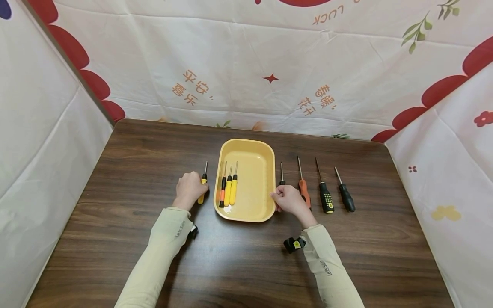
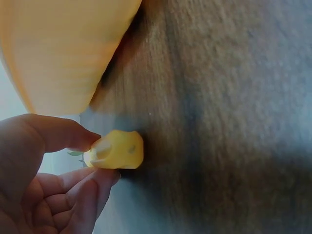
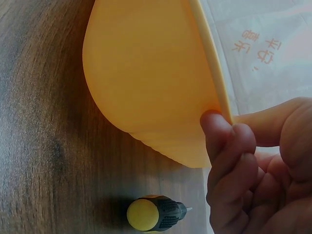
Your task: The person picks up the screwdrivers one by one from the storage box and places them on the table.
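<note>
In the head view, a yellow tray [image 1: 246, 217] stands on the table with several small screwdrivers inside along its left. Left of it, my left hand [image 1: 188, 189] pinches the yellow handle of a screwdriver [image 1: 202, 194] between thumb and fingers. The left wrist view shows that yellow handle [image 2: 119, 150] end-on, close over the wood. My right hand [image 1: 289, 199] grips the tray's right rim, thumb on one side and curled fingers on the other, as the right wrist view shows at the rim [image 3: 210, 53]. Below that hand lies a black screwdriver with a yellow end [image 3: 146, 213].
Right of the tray, the black screwdriver's shaft [image 1: 282, 172] shows beyond my right hand. Farther right lie an orange screwdriver [image 1: 303, 188], a black-and-yellow one [image 1: 326, 197] and a black one [image 1: 346, 197]. A printed cloth [image 1: 246, 55] hangs behind the table [image 1: 239, 265].
</note>
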Demonstrator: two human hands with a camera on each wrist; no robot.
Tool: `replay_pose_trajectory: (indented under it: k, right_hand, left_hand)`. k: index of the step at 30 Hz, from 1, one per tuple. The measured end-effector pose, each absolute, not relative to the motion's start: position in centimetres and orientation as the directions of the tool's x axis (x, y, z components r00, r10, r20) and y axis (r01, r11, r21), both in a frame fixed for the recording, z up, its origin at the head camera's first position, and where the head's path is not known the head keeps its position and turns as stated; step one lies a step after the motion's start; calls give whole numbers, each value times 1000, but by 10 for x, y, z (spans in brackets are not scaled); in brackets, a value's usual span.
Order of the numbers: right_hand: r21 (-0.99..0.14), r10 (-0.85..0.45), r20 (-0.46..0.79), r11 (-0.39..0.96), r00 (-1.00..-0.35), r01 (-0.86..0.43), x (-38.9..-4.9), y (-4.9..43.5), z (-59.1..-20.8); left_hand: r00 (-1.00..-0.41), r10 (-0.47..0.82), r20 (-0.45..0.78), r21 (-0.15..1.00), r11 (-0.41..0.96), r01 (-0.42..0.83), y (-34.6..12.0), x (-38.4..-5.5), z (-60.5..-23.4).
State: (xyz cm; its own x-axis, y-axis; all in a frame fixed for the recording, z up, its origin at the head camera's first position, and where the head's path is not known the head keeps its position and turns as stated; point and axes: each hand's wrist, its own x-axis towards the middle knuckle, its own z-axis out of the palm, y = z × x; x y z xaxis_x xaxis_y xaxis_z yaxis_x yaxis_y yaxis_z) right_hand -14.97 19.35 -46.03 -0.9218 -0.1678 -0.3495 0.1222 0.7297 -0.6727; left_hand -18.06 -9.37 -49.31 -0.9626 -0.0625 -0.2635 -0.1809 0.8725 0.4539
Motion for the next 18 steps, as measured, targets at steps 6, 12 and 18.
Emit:
replay_pose_trajectory:
  k: [6,12,18]
  right_hand:
    - [-669,-164,-352,733,-922,125,-150,193,-460]
    - [-671,-173,-351,732,-920,118,-149,194,-459]
    - [-673,-179,-350,731,-919,114,-150,193,-460]
  left_hand:
    - [-961,-57,-272,457,871,-181,-95,-180,-492]
    - [-962,-57,-266,463,868,-179,-96,-179,-494]
    - [-963,-62,-261,462,868,-181,-96,-180,-497]
